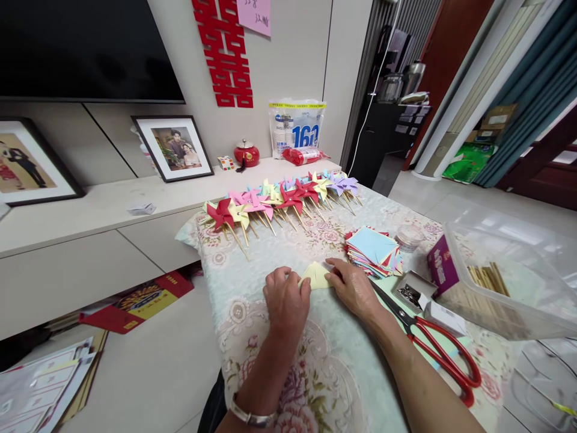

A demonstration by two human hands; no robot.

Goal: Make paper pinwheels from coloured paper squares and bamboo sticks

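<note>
Two bare hands over pale-yellow paper (pixel 317 276), thin, matte, peaked at top. Clock dirs centred on paper, 12 = away from wearer.

L hand (pixel 287 297): fingers curled, thumb + index pinching paper's 9 o'clock corner. R hand (pixel 354 287): thumb at 3 o'clock edge, index stretched fwd; can't tell if it pinches or just presses.

Under all: floral cloth (pixel 329 361), soft-looking, pale green, lacy scrolls.

11–12: rows of pinwheels (pixel 292 198), bent-paper vanes, red/pink/yellow/lilac, on slim straight sticks.

2: paper stack (pixel 372 243), flat squares, ragged edges, lt-blue sheet on top.

3: sm. open box (pixel 415 291), card, shiny metal bits inside; beyond it clear plastic bin (pixel 518 316), smooth-walled, w/ tan sticks (pixel 489 279).

4: scissors (pixel 411 322), dark metal blades, looped red handles, lying just beside R forearm.
</note>
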